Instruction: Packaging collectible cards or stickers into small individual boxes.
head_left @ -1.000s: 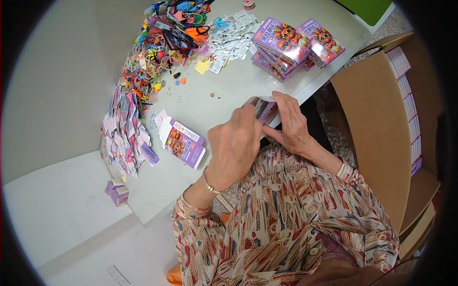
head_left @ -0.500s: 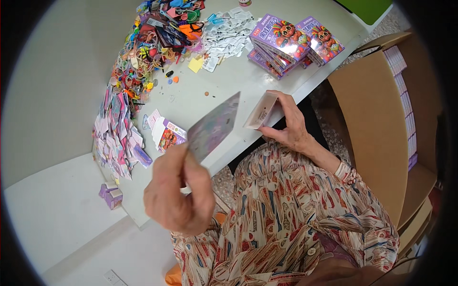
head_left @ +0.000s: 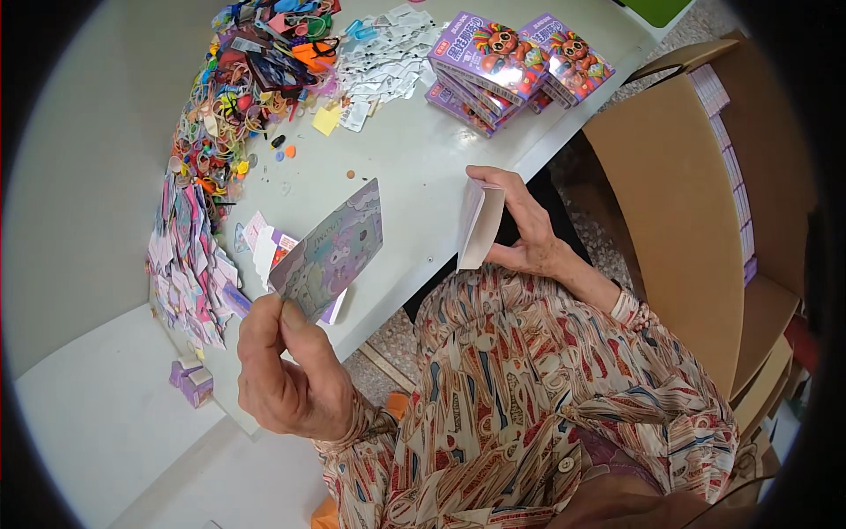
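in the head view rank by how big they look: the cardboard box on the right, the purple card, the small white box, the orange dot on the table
1. cardboard box
2. purple card, though nearness to the camera enlarges it
3. small white box
4. orange dot

Your left hand (head_left: 291,379) holds a card (head_left: 330,251) left of the packet (head_left: 480,225) in your right hand (head_left: 524,225); stacked boxes (head_left: 515,57) sit behind on the table (head_left: 414,176).
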Action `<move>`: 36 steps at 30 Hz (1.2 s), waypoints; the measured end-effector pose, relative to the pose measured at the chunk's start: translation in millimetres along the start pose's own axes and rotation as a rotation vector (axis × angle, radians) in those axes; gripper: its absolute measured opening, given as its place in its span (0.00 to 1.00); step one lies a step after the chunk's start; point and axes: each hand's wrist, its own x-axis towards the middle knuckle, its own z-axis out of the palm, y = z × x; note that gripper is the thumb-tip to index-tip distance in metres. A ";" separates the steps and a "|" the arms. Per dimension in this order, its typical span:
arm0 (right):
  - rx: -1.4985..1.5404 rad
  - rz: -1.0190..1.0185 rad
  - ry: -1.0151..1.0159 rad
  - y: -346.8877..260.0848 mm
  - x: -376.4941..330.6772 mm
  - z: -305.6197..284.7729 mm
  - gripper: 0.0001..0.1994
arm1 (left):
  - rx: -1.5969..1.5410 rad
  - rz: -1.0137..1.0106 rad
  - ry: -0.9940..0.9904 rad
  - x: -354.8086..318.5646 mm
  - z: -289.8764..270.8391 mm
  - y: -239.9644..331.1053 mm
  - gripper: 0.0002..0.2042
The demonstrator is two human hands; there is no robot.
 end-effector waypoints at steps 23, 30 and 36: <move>-0.374 0.016 0.118 -11.2 8.4 6.1 0.40 | -0.136 0.292 -0.155 -5.6 9.7 9.3 0.13; -0.380 0.015 0.109 -19.2 9.4 11.7 0.41 | 0.038 0.497 -0.295 3.0 37.7 6.6 0.16; -0.353 0.152 0.080 -18.8 11.2 9.9 0.40 | -0.022 0.413 -0.341 5.7 33.8 2.7 0.17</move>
